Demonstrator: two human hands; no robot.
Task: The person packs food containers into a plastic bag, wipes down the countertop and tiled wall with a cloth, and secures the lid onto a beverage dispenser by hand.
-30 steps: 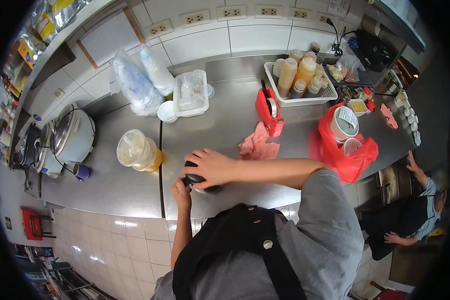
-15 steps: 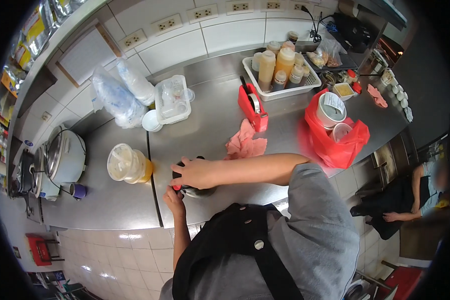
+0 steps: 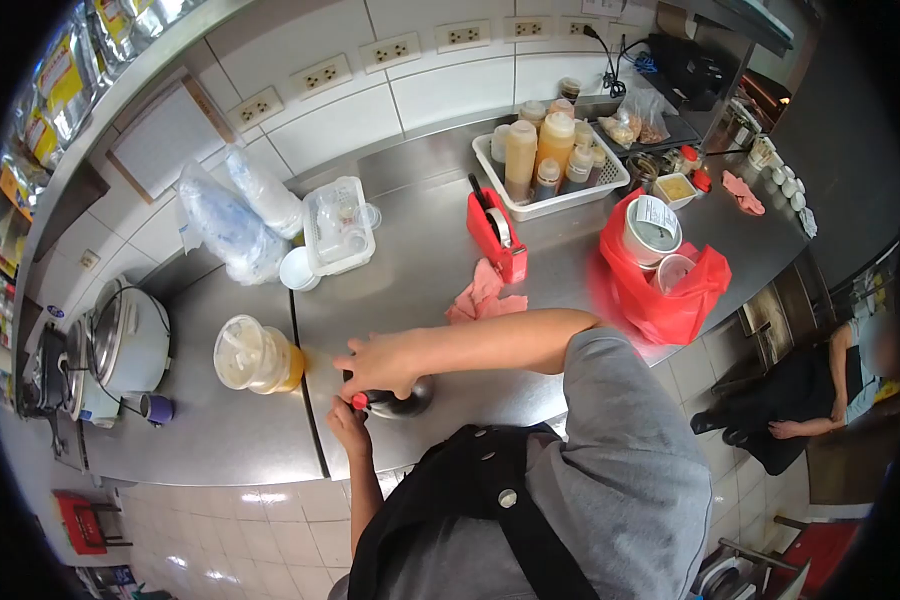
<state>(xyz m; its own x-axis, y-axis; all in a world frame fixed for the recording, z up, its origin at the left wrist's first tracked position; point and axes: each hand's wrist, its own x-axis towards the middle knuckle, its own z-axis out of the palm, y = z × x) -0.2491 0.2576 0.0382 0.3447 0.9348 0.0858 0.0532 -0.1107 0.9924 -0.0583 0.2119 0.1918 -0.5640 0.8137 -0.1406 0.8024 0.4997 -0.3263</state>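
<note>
A dark, shiny round pot-like vessel (image 3: 410,398) with a black top and a small red part (image 3: 360,401) stands near the counter's front edge; its exact kind is hard to make out. My right hand (image 3: 382,366) curls over its black top, thumb and fingers bent around it. Low on the near left side, my left hand (image 3: 348,424) is closed at the vessel's dark part beside the red piece. Left of them stand clear plastic tubs (image 3: 245,350) with yellow-orange contents. Beyond my right forearm lies a pink cloth (image 3: 485,296).
A red tape dispenser (image 3: 498,240), a white basket (image 3: 570,208) of sauce bottles and a red plastic bag (image 3: 660,310) with lidded tubs occupy the right side. Rice cookers (image 3: 130,340) stand left. Another person (image 3: 800,400) sits at far right.
My view has shifted slightly, moving the counter items a little left. My right hand has tilted and risen slightly, showing more of the vessel. My left hand stays beside the red part.
</note>
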